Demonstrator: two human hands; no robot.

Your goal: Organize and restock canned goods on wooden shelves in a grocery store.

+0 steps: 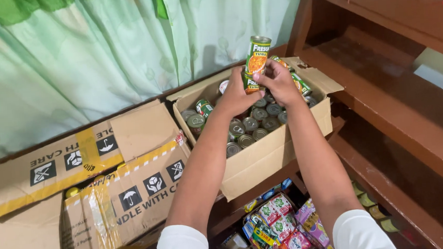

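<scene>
Two hands lift green cans out of an open carton of tins.

Upper centre of the frame: the left hand (237,94) and right hand (278,81) are both clamped on a stack of two green cans (255,62) held upright just above the open cardboard box (264,155), which is full of upright tins (258,121). A closed taped carton (81,174) lies at lower left, beneath a green curtain (99,45); brown wooden shelves (399,98) stand at right.

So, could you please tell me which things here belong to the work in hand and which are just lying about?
In hand: left hand, right hand, tall green tin can, open cardboard box of cans.
Lying about: closed taped carton, colourful sachet packets, brown wooden shelves, green curtain.
</scene>
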